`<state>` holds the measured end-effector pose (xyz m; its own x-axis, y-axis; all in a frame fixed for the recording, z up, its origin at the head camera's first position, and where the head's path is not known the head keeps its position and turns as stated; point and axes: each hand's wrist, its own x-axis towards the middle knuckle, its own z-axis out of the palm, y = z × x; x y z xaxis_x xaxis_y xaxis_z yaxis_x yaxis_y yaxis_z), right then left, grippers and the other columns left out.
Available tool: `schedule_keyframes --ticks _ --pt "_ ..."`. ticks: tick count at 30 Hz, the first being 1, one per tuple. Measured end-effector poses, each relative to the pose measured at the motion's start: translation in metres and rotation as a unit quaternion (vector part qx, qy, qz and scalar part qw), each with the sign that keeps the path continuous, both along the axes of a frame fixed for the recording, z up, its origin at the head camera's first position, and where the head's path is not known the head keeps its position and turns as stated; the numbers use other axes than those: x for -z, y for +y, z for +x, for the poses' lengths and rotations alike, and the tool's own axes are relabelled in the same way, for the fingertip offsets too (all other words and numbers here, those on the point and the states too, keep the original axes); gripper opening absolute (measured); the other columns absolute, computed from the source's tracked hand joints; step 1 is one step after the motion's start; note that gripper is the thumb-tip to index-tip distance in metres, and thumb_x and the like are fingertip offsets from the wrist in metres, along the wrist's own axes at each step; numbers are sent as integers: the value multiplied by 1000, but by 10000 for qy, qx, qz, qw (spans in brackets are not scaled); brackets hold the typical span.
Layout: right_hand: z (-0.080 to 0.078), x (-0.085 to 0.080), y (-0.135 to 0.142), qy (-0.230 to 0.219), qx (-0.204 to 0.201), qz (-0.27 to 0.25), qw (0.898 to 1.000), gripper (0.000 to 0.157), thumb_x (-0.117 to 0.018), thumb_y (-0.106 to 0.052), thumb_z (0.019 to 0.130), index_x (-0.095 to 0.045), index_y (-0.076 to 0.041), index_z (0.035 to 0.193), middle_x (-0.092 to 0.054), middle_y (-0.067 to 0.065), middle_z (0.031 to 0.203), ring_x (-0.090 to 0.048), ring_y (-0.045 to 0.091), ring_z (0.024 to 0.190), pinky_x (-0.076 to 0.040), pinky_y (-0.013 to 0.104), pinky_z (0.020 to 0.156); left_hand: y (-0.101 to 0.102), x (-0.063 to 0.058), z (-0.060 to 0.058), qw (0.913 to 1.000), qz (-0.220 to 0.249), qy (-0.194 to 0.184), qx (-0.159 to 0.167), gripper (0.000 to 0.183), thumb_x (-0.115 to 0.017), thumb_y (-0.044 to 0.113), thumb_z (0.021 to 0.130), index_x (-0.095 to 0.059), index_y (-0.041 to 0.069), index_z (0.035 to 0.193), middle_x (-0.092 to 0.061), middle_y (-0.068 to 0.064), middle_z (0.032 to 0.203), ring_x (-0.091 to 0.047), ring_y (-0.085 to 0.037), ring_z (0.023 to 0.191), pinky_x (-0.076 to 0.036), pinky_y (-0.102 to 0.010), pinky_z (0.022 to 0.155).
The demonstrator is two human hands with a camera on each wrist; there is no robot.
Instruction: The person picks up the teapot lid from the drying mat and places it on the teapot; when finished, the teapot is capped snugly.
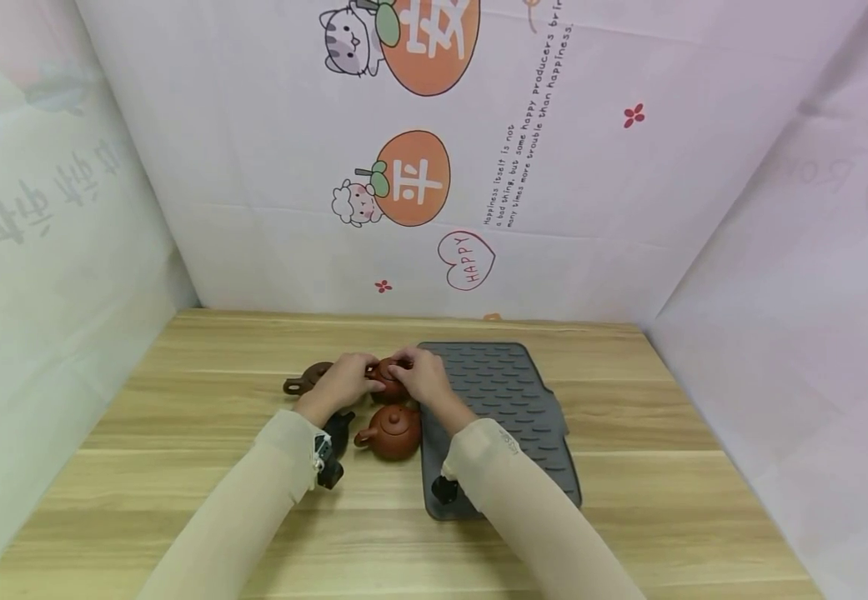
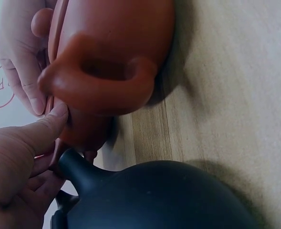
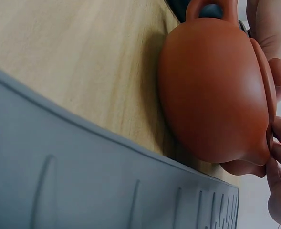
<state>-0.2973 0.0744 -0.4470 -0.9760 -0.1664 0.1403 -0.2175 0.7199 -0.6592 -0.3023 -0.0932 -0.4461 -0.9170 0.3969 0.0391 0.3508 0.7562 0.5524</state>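
Two reddish-brown clay teapots stand one behind the other. At the farther teapot [image 1: 387,390], my left hand [image 1: 343,382] grips the left side near its handle, with the thumb on the upper rim. My right hand [image 1: 424,379] bends over the top of this teapot, its fingertips pinching at the lid; the knob is hidden by the fingers. The nearer teapot [image 1: 394,433], lid on and handle to the left, stands untouched and partly blocks the wrist views. A black teapot [image 2: 164,200] sits beneath my left wrist. A dark brown teapot [image 1: 315,374] is partly behind my left hand.
A grey ridged mat [image 1: 494,383] lies right of the teapots, its left edge beside them, under my right forearm. Wooden tabletop [image 1: 651,467] extends around it. White printed sheets [image 1: 276,167] stand behind and on both sides.
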Motion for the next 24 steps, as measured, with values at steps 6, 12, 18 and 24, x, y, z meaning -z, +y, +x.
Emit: schedule_keyframes --ticks 6,12,18,24 --pt "1 -1 2 -118 24 43 9999 21 -68 -24 94 -72 -14 112 -69 6 106 -65 24 94 -55 36 75 2 0 1 10000 29 -32 -11 38 -71 18 91 -64 1 125 -65 -12 116 -62 -25 102 -51 -38 84" --pt "-1 -4 2 -212 -5 142 9997 22 -67 -23 95 -71 -13 114 -68 7 110 -64 25 98 -55 36 77 2 0 0 9999 33 -97 -36 37 -71 18 92 -64 2 124 -65 -11 115 -62 -24 101 -51 -38 83" --pt "-4 -5 -1 -281 -19 148 9995 25 -67 -24 95 -70 -13 117 -67 7 113 -63 25 101 -54 37 80 -1 1 -3 9999 36 -108 -53 35 -70 18 92 -64 2 123 -66 -11 114 -62 -24 100 -51 -37 82" --pt "2 -8 13 -209 -255 -115 9994 40 -66 -25 96 -61 -9 132 -62 13 126 -60 30 111 -53 43 85 -8 -5 4 10000 -69 16 -35 45 -70 21 93 -59 -1 130 -59 -17 128 -55 -32 118 -46 -45 96"
